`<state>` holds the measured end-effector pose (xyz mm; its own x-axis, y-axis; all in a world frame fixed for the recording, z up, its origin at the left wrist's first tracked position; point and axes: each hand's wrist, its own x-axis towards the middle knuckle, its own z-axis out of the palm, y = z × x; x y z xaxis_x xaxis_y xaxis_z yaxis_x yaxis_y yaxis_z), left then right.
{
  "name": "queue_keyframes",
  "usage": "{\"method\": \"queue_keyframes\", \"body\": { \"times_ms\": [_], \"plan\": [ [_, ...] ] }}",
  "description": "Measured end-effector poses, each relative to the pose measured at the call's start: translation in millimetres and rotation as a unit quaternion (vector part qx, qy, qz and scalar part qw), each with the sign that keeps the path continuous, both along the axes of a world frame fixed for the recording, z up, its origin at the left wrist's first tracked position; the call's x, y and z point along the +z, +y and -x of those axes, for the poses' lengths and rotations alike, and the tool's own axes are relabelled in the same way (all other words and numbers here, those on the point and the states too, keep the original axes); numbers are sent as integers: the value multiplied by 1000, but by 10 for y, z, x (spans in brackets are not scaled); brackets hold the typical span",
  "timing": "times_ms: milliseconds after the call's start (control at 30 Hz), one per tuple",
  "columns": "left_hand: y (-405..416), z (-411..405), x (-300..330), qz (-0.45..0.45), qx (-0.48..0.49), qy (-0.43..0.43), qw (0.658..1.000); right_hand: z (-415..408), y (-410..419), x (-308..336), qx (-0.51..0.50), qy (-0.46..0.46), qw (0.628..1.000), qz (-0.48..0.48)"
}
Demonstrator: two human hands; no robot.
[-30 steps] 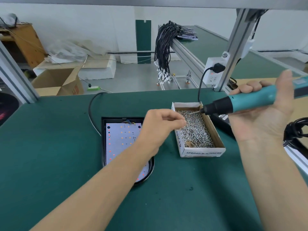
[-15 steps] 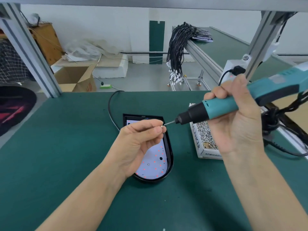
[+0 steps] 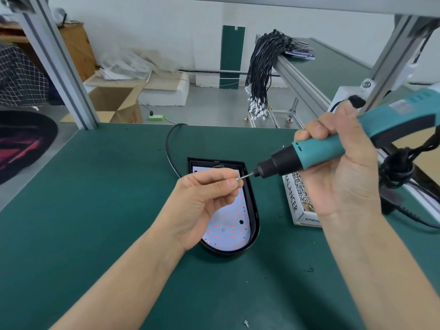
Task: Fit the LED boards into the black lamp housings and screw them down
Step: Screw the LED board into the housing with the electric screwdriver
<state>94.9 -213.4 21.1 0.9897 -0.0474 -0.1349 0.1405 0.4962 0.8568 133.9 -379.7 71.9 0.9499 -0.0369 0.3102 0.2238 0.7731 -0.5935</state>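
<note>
Left hand [image 3: 202,198]: pinching screw [image 3: 237,178], seating it on bit. Right hand [image 3: 342,167]: grip clenching driver [image 3: 333,148], angled toward screw. Board [image 3: 228,225] lying in housing [image 3: 252,206] on worktop [image 3: 95,210], awaiting fastening. Screw box [image 3: 295,208] sitting beside, within reach.

The green tabletop [image 3: 100,210] lies open to the left of the black lamp housing [image 3: 252,206] and along the near edge, where only a stray screw [image 3: 246,323] lies. Above the housing the way is taken up: the left hand [image 3: 202,206] hovers over the LED board [image 3: 228,229], and the electric screwdriver [image 3: 333,148] in the right hand [image 3: 342,177] slants in from the right. The screw box [image 3: 296,210] stands just beside the housing's right wall, leaving a narrow gap. A black cable [image 3: 169,148] curves behind the housing. Frame posts [image 3: 62,67] bound the far corners.
</note>
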Motion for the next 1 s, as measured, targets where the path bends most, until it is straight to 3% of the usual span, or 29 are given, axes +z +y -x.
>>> {"method": "queue_keyframes", "body": {
  "times_ms": [867,1000],
  "plan": [
    [12,25,-35,-32,13,-10,999,-36,-7,-55,-3,14,1000,7],
    [9,20,-22,-106,37,-28,993,-34,-3,-75,11,-6,1000,23]
  ]
}}
